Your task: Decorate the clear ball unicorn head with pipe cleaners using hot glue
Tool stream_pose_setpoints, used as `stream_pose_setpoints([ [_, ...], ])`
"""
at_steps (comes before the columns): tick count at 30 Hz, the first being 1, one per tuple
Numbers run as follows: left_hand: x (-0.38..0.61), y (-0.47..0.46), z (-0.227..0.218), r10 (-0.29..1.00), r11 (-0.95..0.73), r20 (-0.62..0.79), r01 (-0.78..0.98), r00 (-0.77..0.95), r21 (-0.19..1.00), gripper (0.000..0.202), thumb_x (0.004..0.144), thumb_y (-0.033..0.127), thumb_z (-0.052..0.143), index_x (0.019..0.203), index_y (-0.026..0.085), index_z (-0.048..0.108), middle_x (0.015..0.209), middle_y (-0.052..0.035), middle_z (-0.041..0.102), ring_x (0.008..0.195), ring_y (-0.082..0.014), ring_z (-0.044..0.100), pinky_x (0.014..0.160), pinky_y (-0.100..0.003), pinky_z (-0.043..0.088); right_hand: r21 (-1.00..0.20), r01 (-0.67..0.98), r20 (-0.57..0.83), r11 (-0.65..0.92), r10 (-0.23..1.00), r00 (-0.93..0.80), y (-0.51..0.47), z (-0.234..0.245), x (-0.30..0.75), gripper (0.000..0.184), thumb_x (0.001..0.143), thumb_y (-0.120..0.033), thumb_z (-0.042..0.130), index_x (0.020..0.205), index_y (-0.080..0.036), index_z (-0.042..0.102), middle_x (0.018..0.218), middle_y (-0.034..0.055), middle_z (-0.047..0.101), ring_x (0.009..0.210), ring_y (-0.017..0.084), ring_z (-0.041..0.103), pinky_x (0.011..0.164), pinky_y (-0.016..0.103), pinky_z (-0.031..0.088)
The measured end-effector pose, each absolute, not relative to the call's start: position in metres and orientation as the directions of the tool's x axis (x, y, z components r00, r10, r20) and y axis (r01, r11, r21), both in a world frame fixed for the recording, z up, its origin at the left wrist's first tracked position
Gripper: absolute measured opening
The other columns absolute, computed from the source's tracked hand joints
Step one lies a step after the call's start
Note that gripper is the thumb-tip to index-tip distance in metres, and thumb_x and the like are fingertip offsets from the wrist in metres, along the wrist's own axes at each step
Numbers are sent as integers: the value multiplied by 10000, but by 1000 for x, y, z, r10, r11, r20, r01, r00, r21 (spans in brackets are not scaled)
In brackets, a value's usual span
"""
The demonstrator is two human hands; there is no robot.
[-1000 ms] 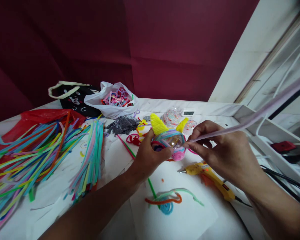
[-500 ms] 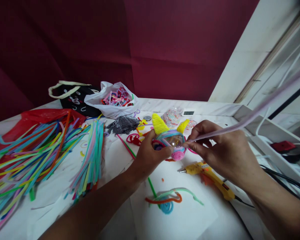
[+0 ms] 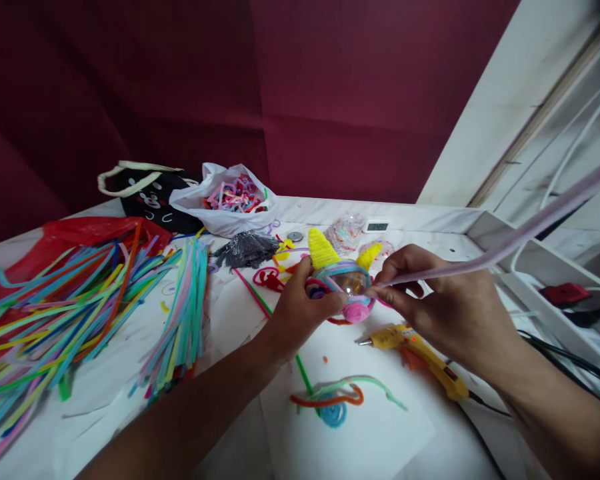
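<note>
My left hand is closed around the left side of a clear plastic ball wrapped in coloured pipe cleaners. Two yellow horn or ear shapes stand on top of it, and a pink coil sits at its lower front. My right hand pinches a lilac pipe cleaner near its end, with the tip at the ball's right side. The rest of that pipe cleaner runs up past the right edge. A yellow hot glue gun lies below my right hand.
Loose pipe cleaners and a tied-looking bunch spread over the left. Behind are a black bag, a white plastic bag of pipe-cleaner pieces and a small digital display. A blue coil lies on white paper.
The free length of the lilac pipe cleaner has swung slightly lower at the right. The ball has shifted a little to the right; both hands keep their hold.
</note>
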State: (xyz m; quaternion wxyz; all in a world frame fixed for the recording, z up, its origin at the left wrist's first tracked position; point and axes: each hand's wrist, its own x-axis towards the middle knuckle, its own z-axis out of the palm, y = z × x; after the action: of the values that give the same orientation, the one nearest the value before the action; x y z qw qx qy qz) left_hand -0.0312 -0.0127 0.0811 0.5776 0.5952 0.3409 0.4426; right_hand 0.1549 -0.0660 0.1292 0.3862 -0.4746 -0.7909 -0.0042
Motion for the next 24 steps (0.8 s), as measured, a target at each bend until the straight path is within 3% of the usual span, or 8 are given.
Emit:
stream_pose_setpoints([
  [5, -29, -13, 80, 937, -56, 104, -151, 333, 987, 400, 694, 249, 698, 1024, 231, 474, 948, 37, 576, 847, -127, 570, 758, -256, 465, -369, 761, 605, 534, 759, -239, -66, 128, 156, 120, 840, -144, 649, 846, -227, 562, 740, -93, 592, 605, 41, 521, 578, 177, 399],
  [15, -28, -15, 84, 936, -11, 60, -141, 348, 990, 372, 688, 254, 683, 1014, 219, 506, 885, 37, 599, 853, -140, 588, 771, -269, 467, -340, 778, 610, 528, 754, -245, -66, 130, 153, 168, 817, -108, 661, 851, -223, 544, 704, -94, 576, 559, 41, 503, 549, 170, 387],
  [20, -28, -15, 85, 937, 4, 36, -113, 346, 994, 413, 681, 265, 698, 1035, 217, 491, 848, 42, 592, 787, -116, 560, 698, -224, 447, -272, 815, 615, 512, 744, -262, -67, 131, 153, 183, 810, -111, 672, 858, -221, 534, 659, -93, 570, 535, 52, 490, 524, 178, 365],
  [24, -28, -16, 87, 936, -2, 59, -162, 347, 987, 411, 687, 260, 709, 1036, 218, 496, 866, 43, 602, 824, -119, 576, 734, -221, 457, -241, 827, 625, 508, 733, -268, -67, 130, 153, 170, 820, -131, 670, 865, -217, 530, 670, -81, 594, 538, 59, 499, 519, 180, 365],
])
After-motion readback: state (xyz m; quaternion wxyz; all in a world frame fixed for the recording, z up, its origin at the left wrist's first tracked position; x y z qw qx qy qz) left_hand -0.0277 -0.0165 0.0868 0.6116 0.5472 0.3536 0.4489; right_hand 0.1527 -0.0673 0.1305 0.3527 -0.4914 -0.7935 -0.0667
